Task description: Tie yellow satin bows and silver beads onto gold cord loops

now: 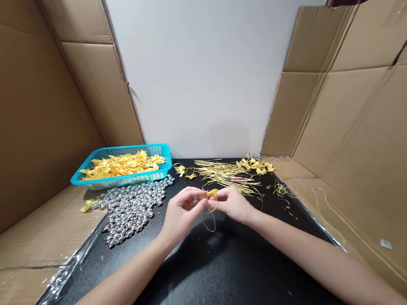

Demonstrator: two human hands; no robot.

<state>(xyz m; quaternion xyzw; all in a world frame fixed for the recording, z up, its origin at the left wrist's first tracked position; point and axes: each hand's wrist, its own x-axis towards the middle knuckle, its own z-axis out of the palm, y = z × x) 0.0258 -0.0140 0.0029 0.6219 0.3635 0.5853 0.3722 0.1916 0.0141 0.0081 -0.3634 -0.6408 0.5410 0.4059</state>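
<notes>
Both my hands meet over the middle of a black mat (216, 272). My left hand (181, 211) and my right hand (233, 202) pinch a small yellow ribbon bow (210, 194) between their fingertips. A thin gold cord loop (210, 221) hangs down from the bow, just above the mat. Behind my hands lies a bundle of gold cords (223, 172).
A blue basket (122, 179) of yellow ribbon pieces stands at the back left. A heap of silver beads (131, 208) lies in front of it. Finished yellow bows (257, 165) sit at the back right. Cardboard walls (360, 121) stand on both sides, a white wall behind.
</notes>
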